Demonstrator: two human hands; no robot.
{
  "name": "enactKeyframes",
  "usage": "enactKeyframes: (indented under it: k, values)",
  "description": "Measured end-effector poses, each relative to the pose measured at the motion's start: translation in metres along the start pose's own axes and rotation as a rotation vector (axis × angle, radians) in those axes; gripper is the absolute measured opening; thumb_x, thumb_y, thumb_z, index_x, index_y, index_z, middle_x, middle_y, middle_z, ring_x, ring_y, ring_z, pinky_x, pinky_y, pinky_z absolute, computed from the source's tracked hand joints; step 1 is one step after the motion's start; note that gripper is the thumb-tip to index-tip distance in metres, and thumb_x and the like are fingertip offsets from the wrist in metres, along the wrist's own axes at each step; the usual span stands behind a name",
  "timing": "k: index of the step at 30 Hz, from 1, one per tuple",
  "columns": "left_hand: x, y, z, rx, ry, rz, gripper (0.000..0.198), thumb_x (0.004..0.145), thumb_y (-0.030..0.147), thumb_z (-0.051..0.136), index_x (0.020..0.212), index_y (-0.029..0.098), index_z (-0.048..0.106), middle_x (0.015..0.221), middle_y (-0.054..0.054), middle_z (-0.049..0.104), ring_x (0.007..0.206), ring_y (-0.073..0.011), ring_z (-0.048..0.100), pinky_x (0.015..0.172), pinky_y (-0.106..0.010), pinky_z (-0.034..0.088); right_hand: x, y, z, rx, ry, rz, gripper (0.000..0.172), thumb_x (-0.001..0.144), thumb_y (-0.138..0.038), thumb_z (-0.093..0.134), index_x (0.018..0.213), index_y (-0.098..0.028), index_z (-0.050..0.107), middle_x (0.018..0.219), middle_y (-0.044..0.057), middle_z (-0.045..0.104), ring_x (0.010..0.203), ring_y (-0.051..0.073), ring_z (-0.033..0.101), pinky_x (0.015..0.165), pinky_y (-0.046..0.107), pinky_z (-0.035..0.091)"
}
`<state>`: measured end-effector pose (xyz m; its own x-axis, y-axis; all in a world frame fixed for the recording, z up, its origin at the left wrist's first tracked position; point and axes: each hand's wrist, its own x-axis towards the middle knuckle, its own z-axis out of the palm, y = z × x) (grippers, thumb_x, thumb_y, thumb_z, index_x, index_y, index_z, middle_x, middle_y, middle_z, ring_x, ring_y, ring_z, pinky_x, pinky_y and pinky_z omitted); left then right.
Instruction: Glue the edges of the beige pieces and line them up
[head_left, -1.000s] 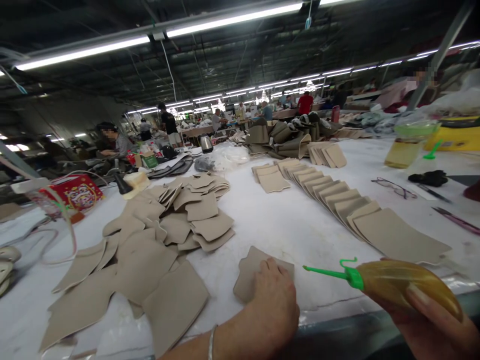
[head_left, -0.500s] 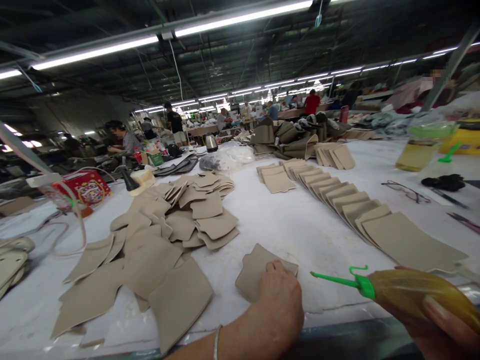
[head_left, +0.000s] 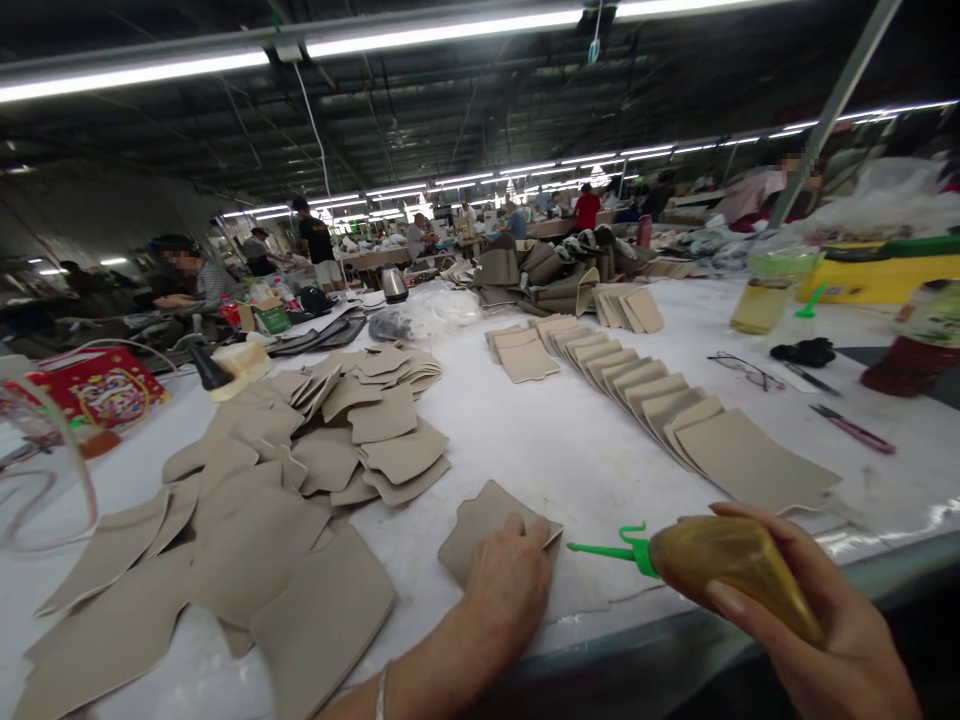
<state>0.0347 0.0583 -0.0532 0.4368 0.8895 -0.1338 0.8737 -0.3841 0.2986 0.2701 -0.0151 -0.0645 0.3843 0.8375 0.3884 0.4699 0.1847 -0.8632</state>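
A beige panel (head_left: 474, 518) that looks like leather or foam-backed fabric lies at the front of the table. My left hand (head_left: 510, 575) is on it with bent fingers, gripping its right side, where the edge is lifted a little. In my right hand (head_left: 810, 620) is a squeeze bottle (head_left: 731, 565) of amber liquid, held on its side. The bottle's green nozzle points left, its tip close to the panel's right corner. On the left is a loose heap of similar panels (head_left: 322, 600); to the right runs an overlapping row of them (head_left: 645, 385).
On the right are eyeglasses (head_left: 746, 368), pink-handled snips (head_left: 855, 430), a black cloth-like item (head_left: 802, 352) and a tub of yellowish liquid (head_left: 761, 300). A red box (head_left: 97, 390) and a hose are at left. Co-workers stand farther back.
The view has turned rightward. The bottle has come closer to the panel under my left hand, and the panel's right edge now looks more lifted.
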Motion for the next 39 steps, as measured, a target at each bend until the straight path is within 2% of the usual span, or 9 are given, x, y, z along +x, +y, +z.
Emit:
enactKeyframes:
  k: [6,12,19,24,29,34,39]
  values:
    - [0.001,0.004,0.001,0.016,-0.007,-0.001,0.034,0.093,0.022,0.035,0.121,0.023,0.056,0.103,-0.009,0.06,0.084,-0.0269,0.064,0.073,-0.038,0.051,0.002,-0.007,0.006,-0.124,-0.114,-0.159,0.05,0.078,-0.047,0.071,0.121,-0.028,0.053,0.108,0.003,0.066,0.092,0.022,0.066,0.08,0.023,0.054]
    - [-0.002,0.002,-0.006,-0.003,-0.031,0.057,0.034,0.093,0.022,0.034,0.121,0.02,0.053,0.102,-0.01,0.06,0.084,-0.0263,0.063,0.074,-0.038,0.051,0.002,-0.015,0.013,-0.178,-0.132,-0.199,0.05,0.079,-0.047,0.071,0.122,-0.028,0.052,0.111,0.002,0.063,0.095,0.022,0.064,0.081,0.023,0.053]
    - [-0.002,-0.004,-0.004,-0.069,-0.011,0.109,0.032,0.09,0.017,0.034,0.115,0.022,0.053,0.098,-0.007,0.062,0.085,-0.0244,0.062,0.076,-0.036,0.049,-0.001,-0.031,0.02,-0.128,-0.106,-0.093,0.048,0.079,-0.048,0.068,0.12,-0.028,0.053,0.111,0.001,0.062,0.098,0.024,0.061,0.088,0.028,0.049]
    - [0.001,-0.006,-0.002,-0.113,0.003,0.116,0.034,0.089,0.017,0.035,0.114,0.024,0.057,0.097,-0.007,0.063,0.089,-0.0233,0.061,0.08,-0.034,0.047,0.003,-0.022,0.02,-0.182,-0.121,-0.217,0.049,0.08,-0.047,0.07,0.121,-0.028,0.052,0.112,0.002,0.063,0.095,0.022,0.063,0.081,0.025,0.052]
    - [0.0,-0.004,0.0,-0.076,-0.002,0.085,0.033,0.089,0.02,0.036,0.111,0.025,0.06,0.093,-0.007,0.061,0.083,-0.0232,0.061,0.076,-0.034,0.047,0.004,-0.019,0.022,-0.259,-0.116,-0.294,0.048,0.083,-0.05,0.067,0.122,-0.027,0.051,0.111,0.003,0.065,0.094,0.023,0.065,0.078,0.026,0.054]
    - [-0.002,-0.003,0.0,-0.048,-0.002,0.094,0.033,0.089,0.02,0.037,0.11,0.026,0.061,0.091,-0.007,0.058,0.08,-0.022,0.059,0.074,-0.033,0.046,0.002,-0.02,0.022,-0.256,-0.154,-0.266,0.047,0.083,-0.05,0.067,0.121,-0.027,0.051,0.109,0.003,0.065,0.091,0.023,0.066,0.073,0.027,0.054]
    - [-0.005,-0.004,-0.007,-0.065,-0.036,0.11,0.031,0.087,0.02,0.037,0.108,0.025,0.061,0.091,-0.007,0.058,0.08,-0.022,0.059,0.073,-0.032,0.045,0.004,-0.017,0.02,-0.246,-0.117,-0.214,0.045,0.082,-0.047,0.068,0.119,-0.026,0.052,0.108,0.004,0.064,0.092,0.025,0.064,0.074,0.029,0.054]
